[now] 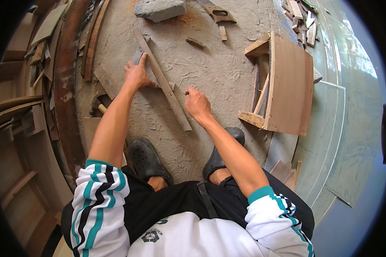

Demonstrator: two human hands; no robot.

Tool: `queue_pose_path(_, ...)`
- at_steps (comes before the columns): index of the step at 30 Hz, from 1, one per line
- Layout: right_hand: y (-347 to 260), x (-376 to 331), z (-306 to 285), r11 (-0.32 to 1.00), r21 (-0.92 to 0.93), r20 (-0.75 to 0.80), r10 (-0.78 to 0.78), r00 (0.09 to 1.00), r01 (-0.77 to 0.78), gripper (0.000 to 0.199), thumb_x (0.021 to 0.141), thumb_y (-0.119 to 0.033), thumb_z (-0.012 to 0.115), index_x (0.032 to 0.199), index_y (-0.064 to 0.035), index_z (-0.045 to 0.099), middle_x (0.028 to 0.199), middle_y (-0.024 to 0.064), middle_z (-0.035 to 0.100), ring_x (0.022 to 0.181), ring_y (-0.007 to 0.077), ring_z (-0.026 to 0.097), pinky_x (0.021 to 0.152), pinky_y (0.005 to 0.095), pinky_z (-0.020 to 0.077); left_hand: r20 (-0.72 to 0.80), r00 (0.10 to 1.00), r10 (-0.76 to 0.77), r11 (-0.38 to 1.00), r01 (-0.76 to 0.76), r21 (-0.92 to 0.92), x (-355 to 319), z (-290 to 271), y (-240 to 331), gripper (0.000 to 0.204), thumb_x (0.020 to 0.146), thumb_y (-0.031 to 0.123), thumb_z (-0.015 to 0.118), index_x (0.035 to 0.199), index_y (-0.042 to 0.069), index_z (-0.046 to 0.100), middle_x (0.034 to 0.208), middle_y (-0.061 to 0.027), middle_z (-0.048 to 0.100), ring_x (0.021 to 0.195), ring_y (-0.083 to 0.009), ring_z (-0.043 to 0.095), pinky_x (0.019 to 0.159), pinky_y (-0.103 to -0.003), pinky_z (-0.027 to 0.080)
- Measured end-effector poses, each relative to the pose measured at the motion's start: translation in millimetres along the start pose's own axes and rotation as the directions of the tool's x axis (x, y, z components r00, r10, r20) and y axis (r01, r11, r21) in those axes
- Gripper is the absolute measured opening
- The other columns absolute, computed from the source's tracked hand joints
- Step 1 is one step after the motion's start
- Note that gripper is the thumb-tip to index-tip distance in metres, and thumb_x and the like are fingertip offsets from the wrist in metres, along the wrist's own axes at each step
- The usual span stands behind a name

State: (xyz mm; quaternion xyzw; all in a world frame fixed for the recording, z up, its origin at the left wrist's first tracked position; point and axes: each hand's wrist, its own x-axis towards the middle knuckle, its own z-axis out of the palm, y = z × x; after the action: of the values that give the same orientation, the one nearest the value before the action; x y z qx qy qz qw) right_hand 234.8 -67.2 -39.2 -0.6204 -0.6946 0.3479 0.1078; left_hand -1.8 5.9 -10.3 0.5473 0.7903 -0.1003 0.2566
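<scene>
Wood strip between two bare hands, with timber and tools on a sandy floor

Wood strip (164, 81): one, long and narrow; lies aslant at centre, far end leaning left, near end toward the right. Smaller pieces show partly beneath and beside it; how they join cannot be told.

Left hand (137, 73): at the strip's left edge, thumb and forefinger spread apart; whether it grips the wood or merely rests against it cannot be told.

Right hand (197, 103): right of the strip and apart from it, fingers curled in, thumb and forefinger close together; whether something small is pinched there cannot be told.

Stone block (161, 10): grey, rough, at the far edge.

Saw (221, 15): far side, right of the stone block; handle with an oval opening, blade partly out of view.

Wood offcuts (196, 42): two, small; one near the saw handle, the other to its left.

Wooden box (289, 83): right; panelled, on its side, a slanted slat within.

Scrap pile (302, 21): far right, mixed short lengths.

Hammer (101, 107): left, beside the left forearm, partly hidden; dark head, pale handle.

Board (107, 80): flat, left of the left hand.

Beam (68, 90): reddish brown, long, farther left.

Clogs (146, 156): one pair, dark, perforated, worn on the person's feet, near side.
</scene>
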Motion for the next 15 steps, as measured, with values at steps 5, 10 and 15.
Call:
queue_pose_path(5,-14,-25,17,0.98,-0.178,-0.019,-0.095,0.995,0.09,0.032,0.089,-0.03,0.062,0.097,0.0014,0.061,0.098,0.019,0.062,0.099,0.0348,0.058,0.081,0.0489,0.0472,-0.03,0.998,0.053,0.998,-0.052,0.027,-4,6,-11,0.129,0.05,0.041,0.095,0.154,0.037,0.018,0.143,-0.0249,0.033,0.133,-0.0454,0.034,0.102,-0.052,0.044)
queue_pose_path(10,-12,-30,30,0.953,-0.267,-0.016,-0.151,0.988,0.141,0.043,0.087,-0.04,0.064,0.098,0.0009,0.062,0.099,0.017,0.06,0.098,0.0325,0.058,0.082,0.0473,0.0471,-0.072,0.992,0.105,0.993,-0.101,0.053,-10,10,-19,0.126,0.054,0.054,0.09,0.155,0.033,0.017,0.145,-0.0248,0.032,0.135,-0.0443,0.034,0.103,-0.051,0.043)
queue_pose_path(15,-7,-14,9,0.99,-0.136,-0.077,-0.043,0.996,0.032,0.042,0.09,-0.041,0.057,0.099,0.0005,0.057,0.099,0.0176,0.059,0.092,0.0332,0.059,0.077,0.0475,0.0496,-0.145,0.972,0.185,0.983,-0.181,0.042,-17,19,-36,0.125,0.059,0.065,0.083,0.156,0.023,0.016,0.153,-0.0258,0.027,0.139,-0.0427,0.031,0.108,-0.05,0.04)
